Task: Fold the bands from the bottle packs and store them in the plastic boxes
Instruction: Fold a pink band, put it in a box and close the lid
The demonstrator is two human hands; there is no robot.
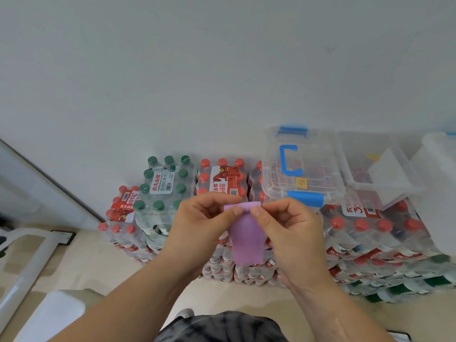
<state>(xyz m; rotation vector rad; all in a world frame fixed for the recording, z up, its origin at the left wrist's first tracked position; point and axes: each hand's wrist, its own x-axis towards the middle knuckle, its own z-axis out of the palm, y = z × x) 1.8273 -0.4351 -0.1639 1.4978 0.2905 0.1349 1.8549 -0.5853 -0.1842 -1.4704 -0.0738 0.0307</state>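
A flat purple band hangs in front of me, pinched at its top edge by both hands. My left hand grips the top left corner between thumb and forefinger. My right hand grips the top right corner the same way. Behind the hands, stacked shrink-wrapped bottle packs with red caps stand against the wall, and a green-capped pack sits at the left. A clear plastic box with a lid and blue handle rests on the packs. A second clear box stands open to its right.
A white wall rises behind the packs. A white plastic lid or box sits at the far right edge. White bars of a frame and a white surface lie on the beige floor at the lower left.
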